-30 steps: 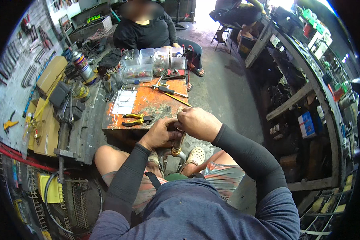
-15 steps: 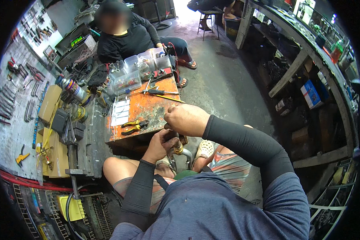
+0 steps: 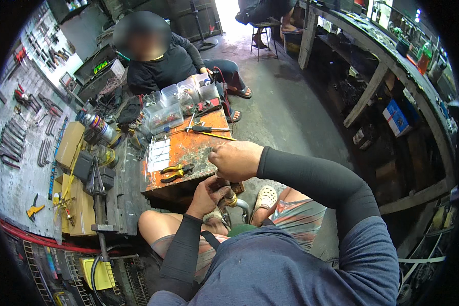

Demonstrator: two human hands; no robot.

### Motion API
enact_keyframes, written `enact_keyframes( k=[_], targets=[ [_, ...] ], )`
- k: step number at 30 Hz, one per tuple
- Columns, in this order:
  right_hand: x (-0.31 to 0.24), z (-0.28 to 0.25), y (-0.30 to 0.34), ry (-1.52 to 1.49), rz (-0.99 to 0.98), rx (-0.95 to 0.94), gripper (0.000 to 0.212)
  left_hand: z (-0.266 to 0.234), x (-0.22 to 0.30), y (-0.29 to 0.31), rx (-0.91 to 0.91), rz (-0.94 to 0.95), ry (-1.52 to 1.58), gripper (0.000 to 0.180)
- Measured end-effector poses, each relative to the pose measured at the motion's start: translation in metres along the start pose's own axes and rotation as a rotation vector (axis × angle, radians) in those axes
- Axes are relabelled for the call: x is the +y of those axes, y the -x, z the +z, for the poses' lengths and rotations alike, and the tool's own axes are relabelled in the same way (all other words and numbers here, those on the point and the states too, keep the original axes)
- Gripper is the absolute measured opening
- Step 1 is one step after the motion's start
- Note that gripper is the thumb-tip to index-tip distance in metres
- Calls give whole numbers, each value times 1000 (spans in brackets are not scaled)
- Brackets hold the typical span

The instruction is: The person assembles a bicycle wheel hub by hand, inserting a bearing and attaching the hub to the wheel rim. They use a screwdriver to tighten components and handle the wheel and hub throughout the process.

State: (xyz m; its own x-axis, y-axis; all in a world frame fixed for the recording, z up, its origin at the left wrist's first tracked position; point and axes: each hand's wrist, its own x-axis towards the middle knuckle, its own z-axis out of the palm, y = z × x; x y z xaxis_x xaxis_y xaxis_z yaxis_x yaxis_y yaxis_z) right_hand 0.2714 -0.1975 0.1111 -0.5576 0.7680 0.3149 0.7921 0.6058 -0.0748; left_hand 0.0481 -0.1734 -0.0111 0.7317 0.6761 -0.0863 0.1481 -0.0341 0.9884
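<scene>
In front of my lap stands a bent silver metal pipe [image 3: 243, 206] with a brass-coloured fitting [image 3: 231, 198]. My left hand [image 3: 206, 197] is closed around the upper part of this piece, just above the fitting. Right above it, my right hand [image 3: 236, 160] is closed, fingers curled down over the top end. What its fingers pinch is hidden under the hand. Beside my hands, on the worn orange bench [image 3: 199, 155], lie yellow-and-black pliers [image 3: 176, 173]. A screwdriver [image 3: 205, 129] lies farther back.
Clear plastic parts boxes [image 3: 167, 118] stand at the bench's far end, where another person [image 3: 160, 69] sits. Pliers and wrenches hang on the left board [image 3: 29, 120]. Cardboard boxes [image 3: 77, 208] stand at left. A long wooden workbench [image 3: 377, 84] runs along the right.
The view has shifted a little, so the scene sits lower and farther right. My hands are slightly farther apart, and more of the piece shows between them. Both stay closed.
</scene>
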Motion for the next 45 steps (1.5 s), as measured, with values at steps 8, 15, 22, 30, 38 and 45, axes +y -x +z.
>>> enact_keyframes(
  k=[8, 15, 22, 30, 38, 45],
  targets=[
    [-3, -16, 2, 105, 30, -224, 24, 2, 2, -5, -45, 51, 29, 30],
    [-4, -9, -2, 84, 38, -263, 24, 18, 6, 2, 123, 159, -82, 22],
    [-8, -10, -1, 142, -41, -212, 24, 18, -5, 3, 38, 1, 103, 30],
    [-22, -18, 25, 96, 178, -265, 24, 22, -8, -5, -137, 19, 130, 37],
    [-41, -21, 37, -34, 164, -210, 26, 48, -41, -18, 29, 354, -383, 26],
    [-48, -28, 39, -89, 223, -197, 39, 23, -55, -20, -407, 2, -76, 38]
  ],
)
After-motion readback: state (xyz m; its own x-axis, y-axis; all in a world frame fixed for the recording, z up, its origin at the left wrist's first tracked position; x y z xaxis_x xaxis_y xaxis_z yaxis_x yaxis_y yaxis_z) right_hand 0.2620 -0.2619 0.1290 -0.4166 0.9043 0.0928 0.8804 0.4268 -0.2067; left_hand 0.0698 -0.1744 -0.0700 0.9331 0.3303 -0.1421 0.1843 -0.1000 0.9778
